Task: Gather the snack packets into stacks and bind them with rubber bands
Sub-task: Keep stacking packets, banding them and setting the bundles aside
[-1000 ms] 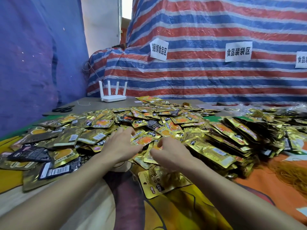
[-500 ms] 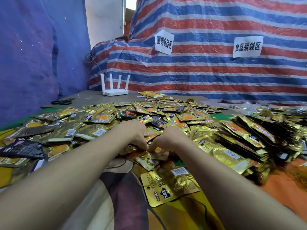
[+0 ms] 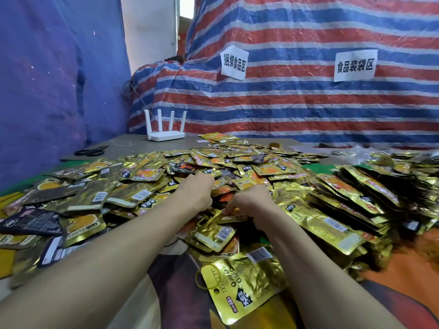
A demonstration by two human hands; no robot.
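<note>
The left hand point(image 3: 197, 192) sits in the middle of the frame with its back to the camera and its fingers curled down into the heap; whether it grips anything I cannot tell. Just right of it, nearly touching, the right hand point(image 3: 251, 201) has its fingertips point(image 3: 228, 211) bent onto the upper edge of a gold packet point(image 3: 235, 217), apparently pinching it. The loose snack packets point(image 3: 213, 162) lie straight ahead of both hands and spread to the left, flat and pointing every way, so neither hand is clearly nearer; by my judgement, gathering means drawing them in toward the body. At centre right, overlapping rows of packets point(image 3: 344, 200) run with their long axis slanting from upper left to lower right. At lower centre a lone packet point(image 3: 244, 283) lies between the forearms, beside a thin yellow loop point(image 3: 199, 280), probably a rubber band. No box or bin shows; everything rests on the table point(image 3: 133, 144). At upper left stand a white router point(image 3: 165, 134) and black scissors point(image 3: 91, 151).
</note>
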